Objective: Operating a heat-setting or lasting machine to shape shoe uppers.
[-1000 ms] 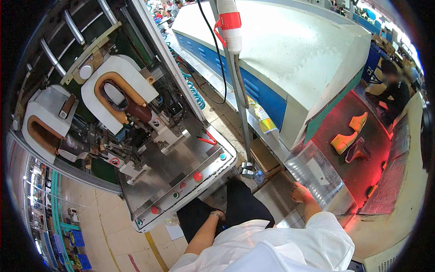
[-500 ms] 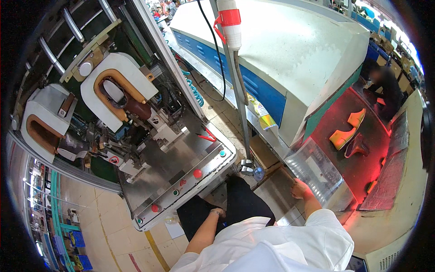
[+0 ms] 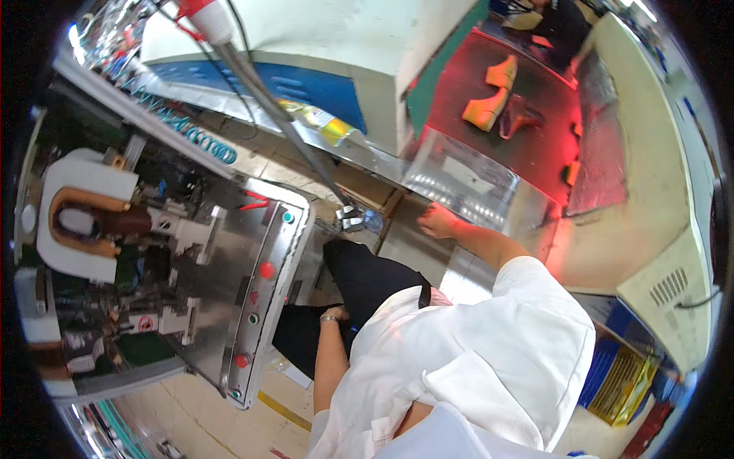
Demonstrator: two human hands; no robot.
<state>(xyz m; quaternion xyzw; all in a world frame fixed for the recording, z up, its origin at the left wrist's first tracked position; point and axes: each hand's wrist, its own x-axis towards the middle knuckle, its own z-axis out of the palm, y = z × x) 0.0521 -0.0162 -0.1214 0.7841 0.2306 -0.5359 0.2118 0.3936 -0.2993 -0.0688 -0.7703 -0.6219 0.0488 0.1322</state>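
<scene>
My left hand (image 3: 336, 314) rests on my lap between my dark trouser legs; its fingers are hidden. My right hand (image 3: 440, 220) has its fingers curled at the lower left edge of a clear plastic sheet (image 3: 468, 177); anything inside them is hidden. Beyond that sheet, under red light, two yellow-orange wedge-shaped shoe pieces (image 3: 485, 112) and a dark reddish shoe (image 3: 520, 118) lie on a dark conveyor belt (image 3: 463, 76). In the machine on the left, a brown shoe (image 3: 126, 221) sits within a tan-lined, U-shaped white clamp (image 3: 67, 177).
Red buttons (image 3: 267, 270) line the left machine's front panel. A metal pole (image 3: 306, 149) stands between it and the large white and blue machine (image 3: 306, 84). Black tubing hangs nearby. Another person in dark clothing (image 3: 562, 34) is beyond the belt. A yellow and blue bag (image 3: 619, 382) lies lower right.
My view has swung to the right, shifting the machines leftward and bringing more of the belt housing into sight. My right hand stays by the plastic sheet's edge, my left on my lap.
</scene>
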